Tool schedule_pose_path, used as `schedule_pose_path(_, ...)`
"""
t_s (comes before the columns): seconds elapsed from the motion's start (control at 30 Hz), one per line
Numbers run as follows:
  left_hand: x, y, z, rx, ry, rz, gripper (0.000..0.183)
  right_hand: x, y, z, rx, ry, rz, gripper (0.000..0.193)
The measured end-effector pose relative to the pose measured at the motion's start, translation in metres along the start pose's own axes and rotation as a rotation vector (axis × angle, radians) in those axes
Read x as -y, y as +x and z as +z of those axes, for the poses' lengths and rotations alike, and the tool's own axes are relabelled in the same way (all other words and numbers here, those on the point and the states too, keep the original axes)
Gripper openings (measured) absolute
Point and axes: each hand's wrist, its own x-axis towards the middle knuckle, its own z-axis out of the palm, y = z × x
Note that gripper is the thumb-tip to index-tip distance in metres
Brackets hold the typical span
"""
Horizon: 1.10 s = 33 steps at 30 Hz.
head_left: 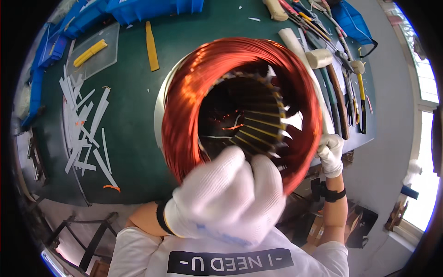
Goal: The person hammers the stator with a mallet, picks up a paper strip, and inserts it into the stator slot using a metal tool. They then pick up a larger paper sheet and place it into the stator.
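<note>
A motor stator [260, 134] stands on the green table in front of me, with a thick ring of red-brown copper winding wire [189, 101] around its dark slotted bore. Yellowish strips line the slots, and a few loose wire ends show inside. My left hand [226, 196], in a white knitted glove and slightly blurred, is at the winding's near edge. Its fingers are curled at the bore opening; what they pinch is hidden. My right hand [330, 154], gloved too, is closed beside the stator's right side, at the lower end of a long pale bar [307, 69]. Whether it grips that bar is unclear.
White paper strips [85, 124] lie scattered at left. A yellow flat stick [151, 46] and a clear sheet with a yellow bundle [91, 52] lie behind. Blue bins [154, 10] line the back. A mallet [319, 58] and several hand tools [362, 97] crowd the right.
</note>
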Motion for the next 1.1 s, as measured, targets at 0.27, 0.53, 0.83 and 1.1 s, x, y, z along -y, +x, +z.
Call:
schedule_pose_path(0.27, 0.066, 0.010, -0.043, 0.385, -0.400, 0.177, 0.030, 0.066, -0.104, -0.028, -0.399, -0.407, 0.079, 0.026)
schedule_pose_path(0.53, -0.002, 0.026, -0.012, 0.252, 0.013, 0.091, 0.013, 0.116, -0.119, -0.014, -0.534, -0.670, -0.055, 0.012)
schedule_pose_path(0.83, 0.013, 0.007, -0.016, 0.105, -0.085, 0.260, 0.020, 0.139, -0.128, -0.027, -0.539, -0.762, -0.055, 0.010)
schedule_pose_path(1.1, 0.004, 0.032, -0.033, 0.480, -0.014, 0.098, 0.019, 0.125, -0.105, -0.022, -0.421, -0.813, -0.161, 0.010)
